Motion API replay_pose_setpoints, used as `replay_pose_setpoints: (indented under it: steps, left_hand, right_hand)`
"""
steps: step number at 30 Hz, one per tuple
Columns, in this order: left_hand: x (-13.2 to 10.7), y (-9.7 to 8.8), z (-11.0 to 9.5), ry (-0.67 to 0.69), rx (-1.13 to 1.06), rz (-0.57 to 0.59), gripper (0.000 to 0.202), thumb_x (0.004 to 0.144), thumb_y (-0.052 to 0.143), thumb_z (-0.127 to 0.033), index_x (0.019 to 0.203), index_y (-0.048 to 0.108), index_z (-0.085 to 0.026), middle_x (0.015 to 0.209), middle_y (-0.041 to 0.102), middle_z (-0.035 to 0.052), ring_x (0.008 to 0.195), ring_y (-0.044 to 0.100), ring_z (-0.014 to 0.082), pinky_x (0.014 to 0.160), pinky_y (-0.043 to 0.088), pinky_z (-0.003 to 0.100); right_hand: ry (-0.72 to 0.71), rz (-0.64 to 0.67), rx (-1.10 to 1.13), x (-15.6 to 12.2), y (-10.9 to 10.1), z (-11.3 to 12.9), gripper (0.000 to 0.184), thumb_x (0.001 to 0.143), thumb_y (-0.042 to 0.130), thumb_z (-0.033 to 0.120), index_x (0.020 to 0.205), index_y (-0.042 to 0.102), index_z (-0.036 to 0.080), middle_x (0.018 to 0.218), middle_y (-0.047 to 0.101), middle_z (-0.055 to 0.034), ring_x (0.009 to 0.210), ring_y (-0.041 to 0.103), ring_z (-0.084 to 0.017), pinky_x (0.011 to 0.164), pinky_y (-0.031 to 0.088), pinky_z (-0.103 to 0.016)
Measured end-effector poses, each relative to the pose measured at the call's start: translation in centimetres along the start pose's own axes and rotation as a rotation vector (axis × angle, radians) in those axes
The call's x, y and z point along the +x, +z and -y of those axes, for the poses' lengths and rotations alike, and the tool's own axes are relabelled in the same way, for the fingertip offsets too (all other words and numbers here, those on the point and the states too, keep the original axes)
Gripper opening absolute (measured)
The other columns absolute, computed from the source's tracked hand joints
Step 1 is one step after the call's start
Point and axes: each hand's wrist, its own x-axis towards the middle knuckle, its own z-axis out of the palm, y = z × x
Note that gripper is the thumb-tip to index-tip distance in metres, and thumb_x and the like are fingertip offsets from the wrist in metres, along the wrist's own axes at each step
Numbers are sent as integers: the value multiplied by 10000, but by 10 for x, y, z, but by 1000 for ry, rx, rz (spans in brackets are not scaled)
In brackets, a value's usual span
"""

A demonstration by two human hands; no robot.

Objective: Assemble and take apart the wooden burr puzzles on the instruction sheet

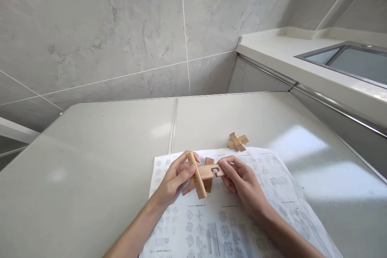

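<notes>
Here, the left hand is pinching a wooden bar while the right hand is pinching a notched piece above a printed sheet.

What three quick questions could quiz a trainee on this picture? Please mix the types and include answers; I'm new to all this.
1. True or false: the left hand and the right hand both touch the wooden pieces.

2. Where is the separate wooden cross?
A. In the left hand
B. Inside the sink
C. Farther from the person than both hands

3. What lies on the table beneath the hands?

Key:
1. True.
2. C.
3. A printed paper sheet.
</notes>
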Motion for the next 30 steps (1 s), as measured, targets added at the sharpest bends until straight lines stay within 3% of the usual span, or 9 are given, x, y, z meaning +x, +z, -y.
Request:
replay_pose_setpoints:
  steps: [7,22,26,30]
  left_hand:
    - [0,4,0,35,25,-4,308,1022,639,-509,1048,556,-213,488,405,-108,382,245,46,455,216,201]
    - [-1,1,0,61,-49,45,316,995,676,-504,972,550,-215,573,459,-92,373,274,28,401,248,164]
    - [-2,1,2,134,-3,-46,276,1015,661,-473,970,577,-214,554,409,-106,350,229,15,378,189,155]
    - [-3,-4,0,121,-6,-153,301,1014,642,-507,958,571,-220,597,429,-95,365,217,16,376,195,169]
  right_hand:
    - [-15,16,25,0,-1,1,397,971,678,603,924,652,210,588,463,54,530,328,-102,493,238,-258]
    - [-29,113,66,-1,2,-2,348,1012,650,552,952,647,209,594,470,60,518,318,-85,484,217,-249]
    - [-15,69,76,4,-4,-1,361,1004,658,560,923,634,209,594,446,66,529,311,-88,495,232,-244]
    - [-6,11,96,10,-15,3,382,982,682,577,886,609,215,611,428,70,542,297,-93,505,240,-242]
